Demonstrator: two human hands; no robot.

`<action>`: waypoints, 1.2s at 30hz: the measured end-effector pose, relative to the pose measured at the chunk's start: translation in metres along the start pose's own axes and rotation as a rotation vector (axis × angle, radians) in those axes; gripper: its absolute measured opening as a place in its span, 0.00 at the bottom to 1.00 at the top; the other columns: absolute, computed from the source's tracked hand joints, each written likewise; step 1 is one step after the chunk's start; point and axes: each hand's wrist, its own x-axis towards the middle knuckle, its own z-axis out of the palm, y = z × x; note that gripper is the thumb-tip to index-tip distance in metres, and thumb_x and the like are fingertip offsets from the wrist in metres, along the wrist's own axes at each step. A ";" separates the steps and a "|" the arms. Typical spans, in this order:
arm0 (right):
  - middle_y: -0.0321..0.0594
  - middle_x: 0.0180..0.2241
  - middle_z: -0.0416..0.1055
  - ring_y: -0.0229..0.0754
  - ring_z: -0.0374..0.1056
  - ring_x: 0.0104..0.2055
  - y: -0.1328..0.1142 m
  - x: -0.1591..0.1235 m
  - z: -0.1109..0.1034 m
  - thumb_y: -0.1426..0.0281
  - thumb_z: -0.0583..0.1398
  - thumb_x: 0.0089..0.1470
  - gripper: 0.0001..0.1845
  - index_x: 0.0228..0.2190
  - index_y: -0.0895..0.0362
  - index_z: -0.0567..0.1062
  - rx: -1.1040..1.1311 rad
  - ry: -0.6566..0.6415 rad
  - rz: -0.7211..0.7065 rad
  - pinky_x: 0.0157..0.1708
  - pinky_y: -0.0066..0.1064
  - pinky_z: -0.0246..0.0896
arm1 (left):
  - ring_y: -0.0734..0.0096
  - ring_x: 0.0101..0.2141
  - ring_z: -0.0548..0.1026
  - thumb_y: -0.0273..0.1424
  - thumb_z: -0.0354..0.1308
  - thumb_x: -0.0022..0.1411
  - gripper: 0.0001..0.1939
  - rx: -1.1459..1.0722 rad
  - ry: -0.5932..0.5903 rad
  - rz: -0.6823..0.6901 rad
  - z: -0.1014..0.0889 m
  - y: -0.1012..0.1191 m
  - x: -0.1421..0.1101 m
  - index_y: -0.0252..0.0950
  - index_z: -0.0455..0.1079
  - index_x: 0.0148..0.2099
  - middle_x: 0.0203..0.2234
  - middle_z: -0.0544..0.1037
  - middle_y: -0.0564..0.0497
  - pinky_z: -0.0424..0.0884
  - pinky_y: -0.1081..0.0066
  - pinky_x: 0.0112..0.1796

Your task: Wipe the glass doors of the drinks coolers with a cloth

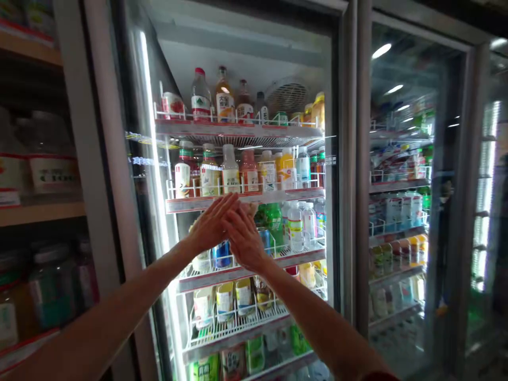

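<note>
Both arms reach forward to a lit drinks cooler with a glass door (238, 47). My left hand (211, 226) has its fingers stretched out and pointing up to the right. Against it, my right hand (246, 241) overlaps the left fingertips, its own fingers extended too. I see nothing held in either hand. A pale patch beside the fingertips cannot be made out; it may be a reflection. Behind the hands are the third shelf's drinks, among them a blue can (222, 255) and a green bottle (273, 222), partly hidden.
Rows of bottles (230, 174) stand on wire-fronted shelves above and below. A metal door frame (355, 159) separates this cooler from a second glass-fronted cooler (400, 206) on the right. On the left are dim shelves with more bottles (51, 164).
</note>
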 end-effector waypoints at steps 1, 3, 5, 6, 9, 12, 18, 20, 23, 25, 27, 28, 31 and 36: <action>0.40 0.62 0.49 0.47 0.35 0.65 -0.005 0.013 0.006 0.69 0.50 0.56 0.26 0.57 0.53 0.57 -0.047 -0.013 0.026 0.61 0.48 0.42 | 0.60 0.62 0.46 0.38 0.47 0.61 0.37 -0.007 0.006 -0.015 -0.003 -0.008 -0.006 0.32 0.34 0.66 0.63 0.48 0.40 0.52 0.58 0.58; 0.38 0.62 0.48 0.49 0.37 0.65 -0.010 0.036 0.016 0.66 0.52 0.57 0.25 0.56 0.48 0.58 -0.151 -0.045 0.077 0.60 0.51 0.39 | 0.56 0.62 0.45 0.42 0.50 0.58 0.41 0.019 0.035 -0.108 -0.009 -0.019 -0.023 0.33 0.33 0.66 0.63 0.45 0.39 0.51 0.54 0.58; 0.36 0.63 0.47 0.50 0.37 0.65 -0.006 0.049 0.021 0.65 0.53 0.56 0.26 0.57 0.46 0.57 -0.237 -0.071 0.075 0.60 0.53 0.38 | 0.53 0.62 0.45 0.44 0.52 0.57 0.43 0.069 0.066 -0.228 -0.012 -0.024 -0.039 0.35 0.34 0.66 0.63 0.46 0.39 0.49 0.51 0.58; 0.35 0.63 0.47 0.49 0.37 0.65 0.003 0.050 0.019 0.65 0.54 0.55 0.27 0.56 0.46 0.57 -0.272 -0.086 0.032 0.60 0.53 0.37 | 0.54 0.62 0.46 0.43 0.52 0.58 0.42 0.095 0.076 -0.281 -0.013 -0.024 -0.044 0.36 0.35 0.66 0.63 0.46 0.40 0.48 0.51 0.58; 0.35 0.62 0.49 0.47 0.38 0.65 0.060 0.035 -0.010 0.65 0.53 0.56 0.25 0.55 0.47 0.59 -0.360 -0.070 -0.030 0.60 0.50 0.38 | 0.55 0.62 0.47 0.41 0.51 0.60 0.38 0.143 0.076 -0.334 -0.014 -0.022 -0.048 0.39 0.37 0.66 0.63 0.48 0.43 0.47 0.51 0.58; 0.43 0.59 0.55 0.51 0.46 0.62 0.144 0.010 -0.057 0.68 0.48 0.58 0.21 0.53 0.50 0.64 -0.427 0.252 0.420 0.55 0.55 0.45 | 0.54 0.62 0.47 0.40 0.50 0.60 0.38 0.144 0.076 -0.331 -0.013 -0.018 -0.045 0.38 0.36 0.66 0.63 0.48 0.43 0.47 0.51 0.58; 0.54 0.61 0.47 0.61 0.39 0.63 0.137 0.019 -0.042 0.65 0.45 0.58 0.27 0.58 0.57 0.55 -0.468 0.496 0.707 0.54 0.64 0.40 | 0.54 0.62 0.46 0.41 0.49 0.61 0.37 0.131 0.079 -0.352 -0.012 -0.016 -0.042 0.37 0.36 0.66 0.63 0.47 0.42 0.46 0.50 0.58; 0.49 0.62 0.45 0.59 0.34 0.65 0.081 0.030 -0.007 0.65 0.48 0.57 0.29 0.59 0.55 0.54 -0.420 0.276 0.460 0.57 0.59 0.39 | 0.54 0.62 0.46 0.41 0.49 0.61 0.37 0.128 0.082 -0.354 -0.013 -0.016 -0.042 0.37 0.36 0.66 0.63 0.47 0.42 0.46 0.50 0.58; 0.41 0.63 0.45 0.53 0.33 0.65 0.034 0.032 0.015 0.64 0.51 0.56 0.28 0.58 0.51 0.56 -0.366 0.031 0.183 0.60 0.53 0.38 | 0.54 0.61 0.47 0.40 0.50 0.60 0.38 0.129 0.085 -0.362 -0.015 -0.015 -0.042 0.39 0.36 0.66 0.63 0.47 0.44 0.47 0.50 0.58; 0.40 0.62 0.47 0.51 0.35 0.65 0.051 0.014 -0.001 0.64 0.50 0.57 0.26 0.57 0.50 0.57 -0.387 0.022 0.176 0.60 0.51 0.38 | 0.55 0.62 0.47 0.40 0.51 0.60 0.37 0.111 0.085 -0.379 -0.014 -0.012 -0.042 0.40 0.36 0.66 0.63 0.47 0.45 0.46 0.51 0.59; 0.44 0.61 0.50 0.52 0.36 0.65 0.098 -0.016 -0.034 0.65 0.48 0.58 0.26 0.58 0.52 0.57 -0.454 0.132 0.332 0.59 0.54 0.39 | 0.56 0.62 0.46 0.39 0.51 0.60 0.37 0.078 0.098 -0.415 -0.012 -0.006 -0.043 0.41 0.37 0.66 0.63 0.46 0.46 0.44 0.51 0.59; 0.47 0.60 0.51 0.53 0.39 0.64 0.124 -0.034 -0.051 0.66 0.47 0.59 0.25 0.58 0.53 0.57 -0.494 0.204 0.454 0.58 0.55 0.41 | 0.56 0.62 0.44 0.39 0.50 0.60 0.36 0.062 0.106 -0.436 -0.010 -0.002 -0.043 0.41 0.37 0.66 0.63 0.45 0.46 0.43 0.50 0.59; 0.55 0.58 0.54 0.55 0.45 0.62 0.171 -0.078 -0.080 0.66 0.44 0.59 0.26 0.58 0.57 0.56 -0.561 0.397 0.720 0.53 0.59 0.48 | 0.55 0.62 0.42 0.38 0.49 0.61 0.36 0.017 0.136 -0.492 -0.002 0.011 -0.043 0.39 0.36 0.66 0.63 0.43 0.44 0.40 0.47 0.59; 0.49 0.63 0.42 0.54 0.34 0.65 0.075 -0.090 -0.017 0.69 0.47 0.57 0.31 0.61 0.53 0.47 -0.466 0.292 0.584 0.56 0.58 0.44 | 0.50 0.62 0.41 0.39 0.50 0.60 0.37 -0.013 0.154 -0.509 0.010 0.032 -0.045 0.36 0.38 0.65 0.63 0.43 0.42 0.39 0.44 0.58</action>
